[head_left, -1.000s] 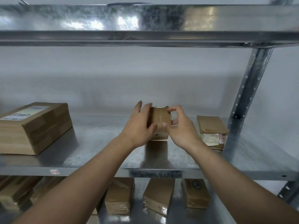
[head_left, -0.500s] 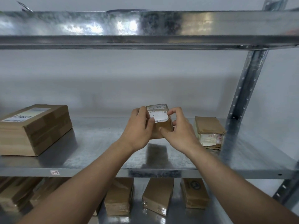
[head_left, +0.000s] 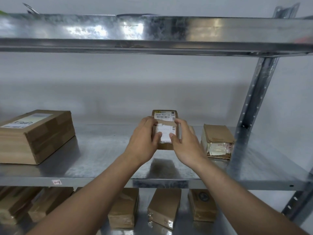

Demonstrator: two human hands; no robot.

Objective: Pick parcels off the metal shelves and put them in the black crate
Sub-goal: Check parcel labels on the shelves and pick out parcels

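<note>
A small brown parcel (head_left: 165, 116) with a white barcode label faces me, lifted just above the middle metal shelf (head_left: 101, 155). My left hand (head_left: 143, 141) grips its left side, thumb on the label. My right hand (head_left: 184, 143) grips its right side, thumb also on the label. A large taped box (head_left: 35, 134) lies at the shelf's left. Another brown parcel (head_left: 217, 141) with a torn end lies to the right of my hands. The black crate is not in view.
The upper shelf beam (head_left: 152, 36) runs overhead. A perforated upright post (head_left: 250, 112) stands at the right. Several brown parcels, among them one (head_left: 164, 207) below my hands, sit on the lower shelf. A white wall lies behind.
The small parcel has been tipped back and raised, so its label now faces me fully. Both hands shifted their hold, with thumbs now lying on the label.
</note>
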